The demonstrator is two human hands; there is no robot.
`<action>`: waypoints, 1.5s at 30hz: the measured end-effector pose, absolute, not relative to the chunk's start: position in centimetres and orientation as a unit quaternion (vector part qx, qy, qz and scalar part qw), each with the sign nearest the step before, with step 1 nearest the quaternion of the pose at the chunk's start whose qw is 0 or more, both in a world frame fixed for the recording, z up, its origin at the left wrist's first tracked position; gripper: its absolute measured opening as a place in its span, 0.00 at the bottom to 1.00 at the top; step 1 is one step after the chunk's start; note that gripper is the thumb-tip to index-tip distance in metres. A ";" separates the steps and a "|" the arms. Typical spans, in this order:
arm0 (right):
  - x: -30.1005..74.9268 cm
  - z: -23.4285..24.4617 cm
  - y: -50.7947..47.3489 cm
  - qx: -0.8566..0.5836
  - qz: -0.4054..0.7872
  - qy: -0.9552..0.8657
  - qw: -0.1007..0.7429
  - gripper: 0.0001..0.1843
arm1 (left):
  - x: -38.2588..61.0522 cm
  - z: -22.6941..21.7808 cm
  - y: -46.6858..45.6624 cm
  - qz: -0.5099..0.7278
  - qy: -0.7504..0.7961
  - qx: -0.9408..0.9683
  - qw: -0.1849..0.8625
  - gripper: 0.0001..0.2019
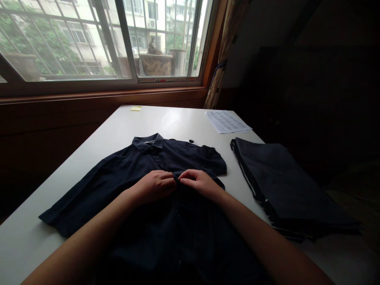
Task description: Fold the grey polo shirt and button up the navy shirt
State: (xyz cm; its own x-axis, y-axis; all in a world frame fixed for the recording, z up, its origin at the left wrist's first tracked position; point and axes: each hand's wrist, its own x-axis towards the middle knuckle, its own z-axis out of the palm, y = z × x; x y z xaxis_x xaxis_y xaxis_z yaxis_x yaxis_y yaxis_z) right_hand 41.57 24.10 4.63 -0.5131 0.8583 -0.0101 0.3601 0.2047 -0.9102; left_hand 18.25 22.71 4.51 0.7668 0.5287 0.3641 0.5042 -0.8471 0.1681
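A dark navy short-sleeved shirt [118, 174] lies spread front side up, its collar pointing away from me. One sleeve reaches out to the left and the other to the right. At the middle of its chest, my left hand [158, 183] has its fingers closed on the front edge of the cloth. My right hand [199, 182] pinches the same front edge just beside it, thumb and forefinger together. Buttons show below the collar; whether one is between my fingertips is hidden. The lower part of the shirt fades into shadow between my forearms.
The white table [97, 142] stands below a barred window [103, 39]. Folded dark clothes [276, 178] are stacked at the right edge. Printed sheets [227, 121] lie at the back right, a yellow sticky note [135, 108] at the back left. A white round object [190, 141] peeks out behind the shirt.
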 end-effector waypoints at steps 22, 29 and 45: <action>41.1 4.4 23.9 -0.404 0.537 -0.677 0.301 0.14 | 18.2 4.1 22.9 0.234 0.256 0.936 -0.055 0.11; 41.0 4.6 23.7 -0.412 0.538 -0.670 0.305 0.15 | 18.0 4.3 22.8 0.234 0.250 0.936 -0.083 0.11; 40.9 4.0 23.6 -0.404 0.598 -0.623 0.301 0.19 | 18.4 4.6 22.6 0.297 0.235 0.924 -0.049 0.07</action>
